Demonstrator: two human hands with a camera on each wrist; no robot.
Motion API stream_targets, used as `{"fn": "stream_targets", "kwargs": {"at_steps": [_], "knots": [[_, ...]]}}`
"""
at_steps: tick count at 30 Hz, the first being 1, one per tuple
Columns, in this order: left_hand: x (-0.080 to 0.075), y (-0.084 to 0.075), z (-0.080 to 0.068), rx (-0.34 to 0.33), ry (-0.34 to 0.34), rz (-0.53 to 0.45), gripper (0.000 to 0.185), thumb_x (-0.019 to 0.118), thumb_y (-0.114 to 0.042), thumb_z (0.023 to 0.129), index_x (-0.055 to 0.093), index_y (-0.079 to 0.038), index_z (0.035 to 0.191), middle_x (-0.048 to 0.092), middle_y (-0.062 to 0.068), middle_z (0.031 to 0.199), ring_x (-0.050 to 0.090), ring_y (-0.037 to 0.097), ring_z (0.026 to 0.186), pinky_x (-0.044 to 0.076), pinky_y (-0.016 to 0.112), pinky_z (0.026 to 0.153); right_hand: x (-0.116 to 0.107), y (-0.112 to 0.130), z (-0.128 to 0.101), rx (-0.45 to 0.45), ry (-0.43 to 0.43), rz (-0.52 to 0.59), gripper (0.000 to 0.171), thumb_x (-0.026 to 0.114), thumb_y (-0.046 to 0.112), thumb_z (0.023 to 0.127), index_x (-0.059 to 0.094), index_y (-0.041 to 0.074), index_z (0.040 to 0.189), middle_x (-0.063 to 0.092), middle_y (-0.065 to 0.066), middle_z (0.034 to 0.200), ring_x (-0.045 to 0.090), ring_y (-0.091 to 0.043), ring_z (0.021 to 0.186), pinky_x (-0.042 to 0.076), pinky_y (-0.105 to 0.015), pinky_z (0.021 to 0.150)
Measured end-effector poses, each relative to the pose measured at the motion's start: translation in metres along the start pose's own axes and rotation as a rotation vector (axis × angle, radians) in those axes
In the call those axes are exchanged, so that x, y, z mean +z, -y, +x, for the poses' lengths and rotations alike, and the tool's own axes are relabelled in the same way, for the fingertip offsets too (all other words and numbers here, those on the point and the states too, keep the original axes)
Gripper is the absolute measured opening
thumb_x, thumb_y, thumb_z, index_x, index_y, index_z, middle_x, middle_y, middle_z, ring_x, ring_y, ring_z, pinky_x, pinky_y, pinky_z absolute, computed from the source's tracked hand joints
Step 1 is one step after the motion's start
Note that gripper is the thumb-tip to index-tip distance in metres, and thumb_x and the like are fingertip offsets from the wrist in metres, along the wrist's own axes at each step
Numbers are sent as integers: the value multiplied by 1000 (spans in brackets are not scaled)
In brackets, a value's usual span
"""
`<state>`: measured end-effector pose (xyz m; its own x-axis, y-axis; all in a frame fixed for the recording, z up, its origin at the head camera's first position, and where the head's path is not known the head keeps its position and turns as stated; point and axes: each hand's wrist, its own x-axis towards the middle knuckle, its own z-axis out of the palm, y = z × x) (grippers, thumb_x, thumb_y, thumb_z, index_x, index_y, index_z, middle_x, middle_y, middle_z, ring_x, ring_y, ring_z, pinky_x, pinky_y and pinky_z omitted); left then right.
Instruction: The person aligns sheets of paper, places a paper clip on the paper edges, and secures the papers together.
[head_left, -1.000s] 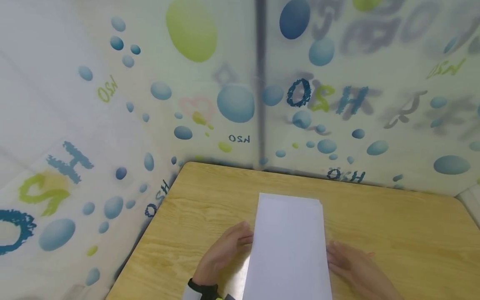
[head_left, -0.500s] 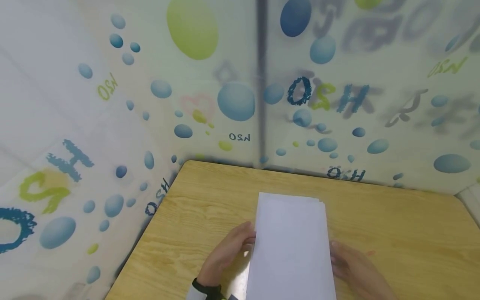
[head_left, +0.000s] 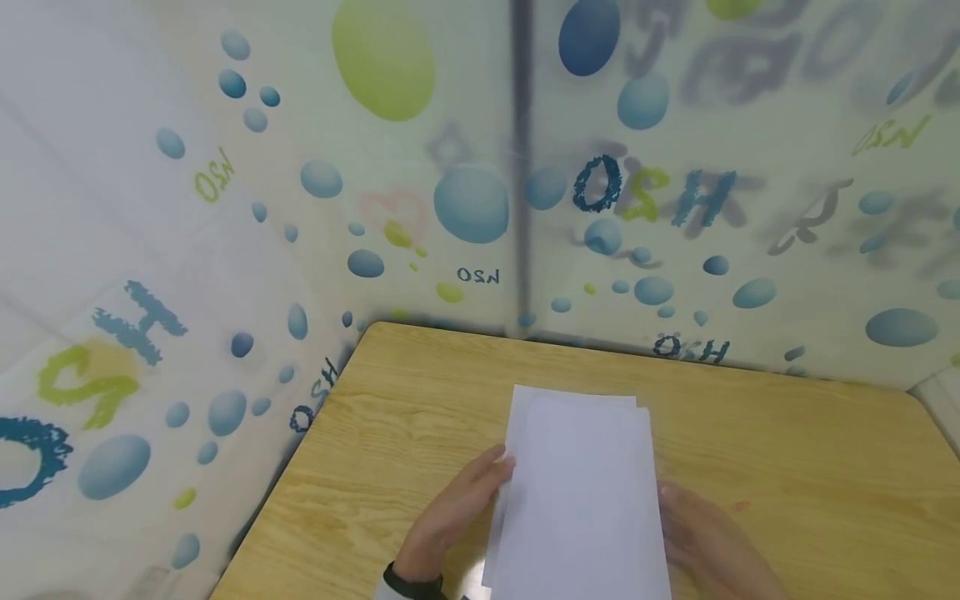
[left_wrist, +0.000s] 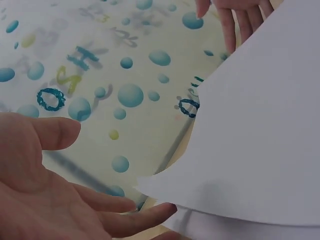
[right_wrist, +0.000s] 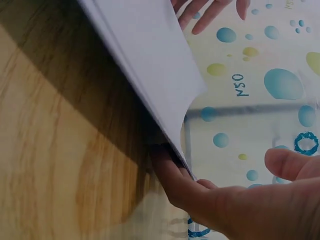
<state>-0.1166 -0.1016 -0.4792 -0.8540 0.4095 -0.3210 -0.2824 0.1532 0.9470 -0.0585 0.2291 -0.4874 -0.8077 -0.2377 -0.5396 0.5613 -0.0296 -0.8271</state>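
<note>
both hands [head_left: 456, 510] [head_left: 708, 535], fingers loosely extended and uncurled, touch opposite sides of the white sheets [head_left: 581, 500].

A wood-grain surface [head_left: 795, 467] spreads beneath the left grip [head_left: 453, 511]; pale bubble-printed walls [head_left: 405, 171] stand beyond and left of it.

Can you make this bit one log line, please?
left hand: fingers at left edge of white sheets | right hand: fingers at right edge | sheets: edges uneven | wooden table: beneath
</note>
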Motion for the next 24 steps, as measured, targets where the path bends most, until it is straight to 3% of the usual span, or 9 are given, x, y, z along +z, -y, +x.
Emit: {"fn": "stream_targets", "kwargs": {"at_steps": [6,12,20,24], "knots": [[-2,0,-2,8,-1,-16,72,43,-41,103,20,9,148,28,34,147,29,48,134,21,60,107,1,-3,2,-39,29,19,82,38,53,101,7,-3,152,11,-24,157,13,-41,141,32,-48,105],[-6,4,1,-5,6,-97,71,46,-40,102,21,9,148,31,33,146,37,46,131,26,56,107,4,-9,7,-54,0,67,81,41,43,102,1,-10,149,-2,-31,155,2,-47,140,16,-56,109],[-4,9,9,-1,49,-187,68,46,-31,103,19,14,146,26,30,149,38,41,130,31,51,106,13,-10,15,81,-182,-215,96,44,58,96,4,-11,149,0,-34,152,-1,-52,138,8,-62,106],[-4,11,11,-5,42,-191,68,47,-31,103,20,14,146,29,29,148,40,40,128,32,50,105,14,-11,15,63,-167,-156,90,47,48,98,-1,-9,150,-4,-32,154,-3,-51,138,8,-62,106]]}}
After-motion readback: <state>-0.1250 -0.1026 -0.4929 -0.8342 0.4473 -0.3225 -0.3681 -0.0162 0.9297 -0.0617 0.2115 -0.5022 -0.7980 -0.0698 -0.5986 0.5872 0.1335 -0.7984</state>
